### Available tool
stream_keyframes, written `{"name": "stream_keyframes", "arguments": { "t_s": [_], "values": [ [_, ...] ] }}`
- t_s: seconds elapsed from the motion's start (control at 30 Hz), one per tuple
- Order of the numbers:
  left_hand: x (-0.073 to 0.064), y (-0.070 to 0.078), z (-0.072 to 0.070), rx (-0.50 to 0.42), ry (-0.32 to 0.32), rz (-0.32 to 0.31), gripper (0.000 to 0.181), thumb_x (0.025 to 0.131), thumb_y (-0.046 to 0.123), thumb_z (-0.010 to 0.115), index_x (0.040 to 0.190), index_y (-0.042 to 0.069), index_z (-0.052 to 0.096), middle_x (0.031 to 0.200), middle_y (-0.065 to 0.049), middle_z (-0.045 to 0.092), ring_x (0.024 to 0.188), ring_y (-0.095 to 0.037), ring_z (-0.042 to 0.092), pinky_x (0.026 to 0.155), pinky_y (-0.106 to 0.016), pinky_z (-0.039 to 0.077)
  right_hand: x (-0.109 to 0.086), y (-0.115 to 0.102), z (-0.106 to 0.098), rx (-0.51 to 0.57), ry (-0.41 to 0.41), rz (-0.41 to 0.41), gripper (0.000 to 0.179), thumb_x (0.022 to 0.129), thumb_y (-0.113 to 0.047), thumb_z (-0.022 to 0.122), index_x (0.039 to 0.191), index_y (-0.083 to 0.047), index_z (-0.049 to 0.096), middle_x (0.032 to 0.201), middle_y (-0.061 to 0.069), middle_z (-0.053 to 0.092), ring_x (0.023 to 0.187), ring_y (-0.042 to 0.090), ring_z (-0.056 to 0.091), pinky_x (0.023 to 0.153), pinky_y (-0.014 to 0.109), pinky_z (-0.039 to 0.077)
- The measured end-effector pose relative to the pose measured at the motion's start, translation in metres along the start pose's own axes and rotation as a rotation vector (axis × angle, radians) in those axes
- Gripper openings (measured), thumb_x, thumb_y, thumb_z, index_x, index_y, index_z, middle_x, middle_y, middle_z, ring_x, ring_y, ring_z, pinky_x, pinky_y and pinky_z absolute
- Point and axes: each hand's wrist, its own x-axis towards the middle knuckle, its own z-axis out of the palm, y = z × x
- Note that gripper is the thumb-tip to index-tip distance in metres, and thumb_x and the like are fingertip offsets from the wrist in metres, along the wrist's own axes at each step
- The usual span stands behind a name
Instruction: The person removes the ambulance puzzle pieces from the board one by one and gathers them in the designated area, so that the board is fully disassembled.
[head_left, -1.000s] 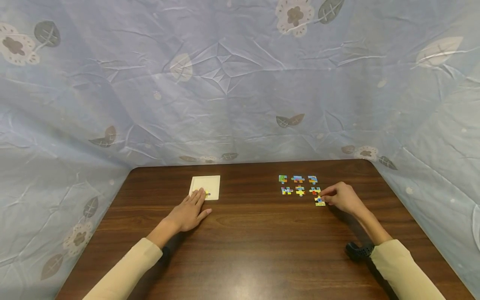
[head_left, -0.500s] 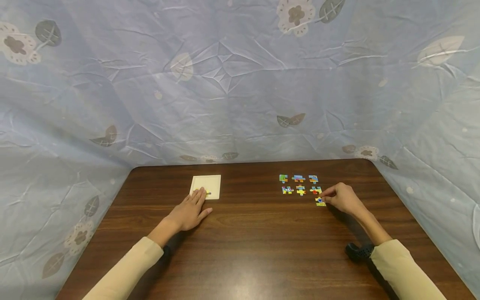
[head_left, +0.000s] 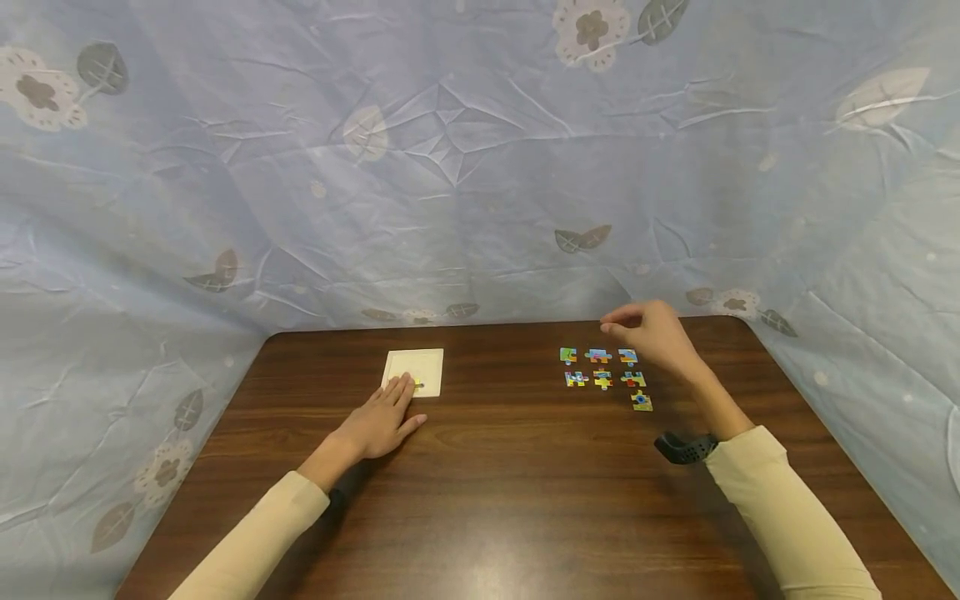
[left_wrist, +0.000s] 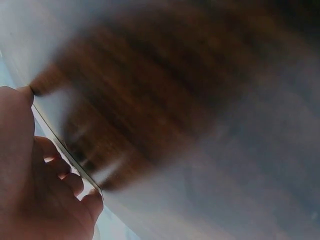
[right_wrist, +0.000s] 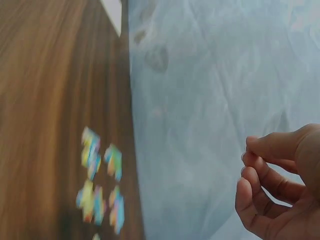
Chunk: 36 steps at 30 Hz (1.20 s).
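My left hand (head_left: 377, 422) lies with straight fingers over the front left of a cream puzzle tray (head_left: 418, 361) in the head view. A bit of a yellow jigsaw piece (head_left: 419, 383) shows in the tray beside the fingertips; the rest is hidden under the hand. My right hand (head_left: 658, 339) is raised beyond the loose jigsaw pieces, its fingers bent and thumb near the index fingertip. Nothing shows between those fingers (right_wrist: 255, 162) in the right wrist view. Nearest to me among the loose ones is a yellow-green piece with a blue spot (head_left: 641, 401).
Several colourful jigsaw pieces (head_left: 597, 356) lie in two rows at the right of the dark wooden table (head_left: 480, 483). A pale patterned cloth (head_left: 465, 208) hangs along the back and sides. A black strap (head_left: 686, 448) is on the right wrist.
My right hand has left the yellow-green jigsaw piece, rising and moving away from me; that piece stays on the table. The left hand keeps its place on the tray.
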Motion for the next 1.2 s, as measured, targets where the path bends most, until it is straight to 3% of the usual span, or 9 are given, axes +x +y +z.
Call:
{"name": "stream_keyframes", "arguments": {
  "t_s": [0.13,0.37,0.53,0.73,0.83,1.03,1.2],
  "values": [
    [0.001,-0.001,-0.001,-0.002,0.006,0.003,0.083,0.113,0.053,0.038,0.166,-0.006,0.013,0.176,-0.026,0.007,0.165,-0.043,0.011,0.134,-0.059,0.019,0.02,-0.031,0.016,0.04,-0.02,-0.055,0.022,0.1,-0.026,0.074,0.11,-0.01,0.083,0.111,0.013,0.081,0.102,0.032,0.074,0.086,0.05,0.061],
    [-0.004,-0.01,-0.007,-0.002,0.024,-0.028,0.082,0.112,0.05,0.042,0.165,-0.007,0.015,0.175,-0.027,0.008,0.164,-0.044,0.012,0.133,-0.062,0.019,0.053,-0.078,0.06,0.106,-0.078,-0.139,0.019,0.099,-0.024,0.075,0.107,-0.009,0.083,0.108,0.009,0.082,0.101,0.028,0.075,0.088,0.048,0.062],
    [-0.01,-0.015,-0.006,-0.006,0.03,-0.03,0.081,0.113,0.048,0.042,0.166,-0.006,0.014,0.175,-0.027,0.007,0.164,-0.045,0.011,0.133,-0.062,0.02,0.072,-0.1,0.095,0.153,-0.121,-0.176,0.015,0.098,-0.023,0.075,0.103,-0.011,0.084,0.106,0.006,0.082,0.103,0.026,0.075,0.092,0.047,0.061],
    [-0.014,-0.018,-0.002,-0.035,0.016,-0.016,0.08,0.114,0.047,0.04,0.166,-0.007,0.011,0.176,-0.026,0.006,0.164,-0.045,0.011,0.132,-0.064,0.02,0.087,-0.119,0.136,0.156,-0.199,-0.181,0.016,0.099,-0.024,0.074,0.106,-0.012,0.083,0.116,0.007,0.081,0.116,0.029,0.073,0.102,0.049,0.06],
    [-0.016,-0.019,-0.001,-0.034,0.008,-0.019,0.079,0.114,0.048,0.038,0.166,-0.006,0.012,0.176,-0.025,0.005,0.164,-0.045,0.011,0.132,-0.063,0.02,0.091,-0.127,0.156,0.151,-0.247,-0.196,0.018,0.101,-0.023,0.073,0.108,-0.01,0.082,0.115,0.007,0.081,0.109,0.026,0.074,0.097,0.045,0.062],
    [-0.02,-0.018,0.002,-0.023,0.006,-0.024,0.078,0.114,0.048,0.036,0.166,-0.005,0.013,0.177,-0.024,0.006,0.164,-0.044,0.012,0.132,-0.064,0.021,0.095,-0.139,0.193,0.169,-0.343,-0.201,0.018,0.102,-0.018,0.07,0.109,-0.005,0.08,0.107,0.009,0.081,0.085,0.026,0.077,0.072,0.03,0.062],
    [-0.019,-0.016,0.004,-0.014,0.005,-0.02,0.077,0.114,0.048,0.036,0.165,-0.007,0.015,0.176,-0.025,0.007,0.164,-0.045,0.013,0.131,-0.065,0.021,0.094,-0.145,0.215,0.147,-0.366,-0.198,0.014,0.102,-0.017,0.071,0.106,-0.006,0.08,0.106,0.008,0.081,0.089,0.025,0.077,0.074,0.027,0.062]
  ]
}}
